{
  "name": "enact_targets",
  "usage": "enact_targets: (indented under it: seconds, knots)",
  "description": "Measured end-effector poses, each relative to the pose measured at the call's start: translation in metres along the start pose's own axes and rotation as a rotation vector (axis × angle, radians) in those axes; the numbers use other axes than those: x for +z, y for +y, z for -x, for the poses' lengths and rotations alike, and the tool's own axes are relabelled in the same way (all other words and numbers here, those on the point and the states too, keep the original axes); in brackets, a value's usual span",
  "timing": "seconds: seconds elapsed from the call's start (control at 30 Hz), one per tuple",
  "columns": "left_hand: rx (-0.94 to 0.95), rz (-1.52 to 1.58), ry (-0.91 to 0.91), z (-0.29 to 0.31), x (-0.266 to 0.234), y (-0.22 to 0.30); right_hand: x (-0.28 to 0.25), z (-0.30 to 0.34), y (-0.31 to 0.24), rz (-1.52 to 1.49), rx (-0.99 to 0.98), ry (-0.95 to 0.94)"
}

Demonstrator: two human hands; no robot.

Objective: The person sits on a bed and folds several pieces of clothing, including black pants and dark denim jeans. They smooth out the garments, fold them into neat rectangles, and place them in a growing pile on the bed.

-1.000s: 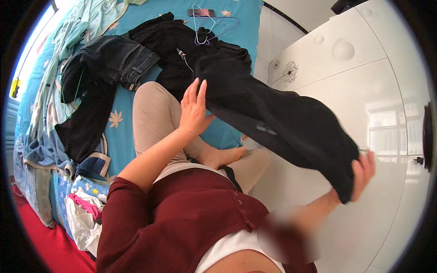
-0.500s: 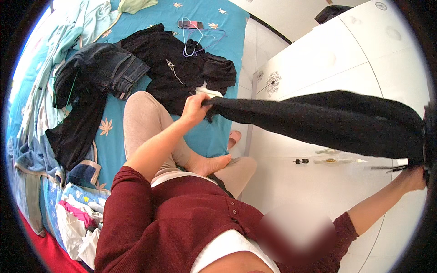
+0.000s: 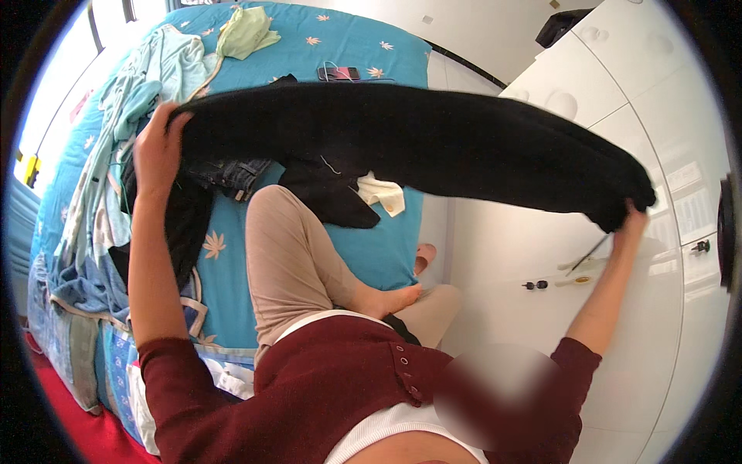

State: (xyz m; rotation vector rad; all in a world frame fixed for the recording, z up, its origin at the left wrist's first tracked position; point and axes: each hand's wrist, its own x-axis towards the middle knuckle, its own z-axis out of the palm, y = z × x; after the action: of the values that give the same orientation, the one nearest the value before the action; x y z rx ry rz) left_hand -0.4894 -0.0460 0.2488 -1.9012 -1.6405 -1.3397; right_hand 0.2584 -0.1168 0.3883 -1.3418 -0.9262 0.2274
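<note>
Black pants are stretched lengthwise between my two hands, held up over the bed and the floor beside it. My left hand grips the left end, fingers closed on the cloth. At the bunched right end, my right hand is closed on the fabric, and a thin dark cord dangles near it. Behind the pants, partly hidden, lie a black garment, dark jeans and a small cream cloth.
I sit on the bed with its blue leaf-patterned sheet. A phone and a light green cloth lie toward the far side. White cabinets stand to the right. A pink slipper is beside the bed.
My left hand has swung left and away from me, pulling its end of the pants across the bed. My right hand has come inward and up from the right rim.
</note>
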Motion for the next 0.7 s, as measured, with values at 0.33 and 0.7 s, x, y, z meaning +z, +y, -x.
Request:
enact_targets:
  seconds: [0.33, 0.7]
  knots:
    - [-0.286, -0.199, -0.769, 0.014, -0.031, -0.097, 0.168, 0.09, 0.146, 0.175, 0.598, -0.545]
    - [-0.23, -0.488, -0.522, 0.12, 0.096, -0.11, 0.237, 0.16, 0.327, 0.957, 0.21, -0.569]
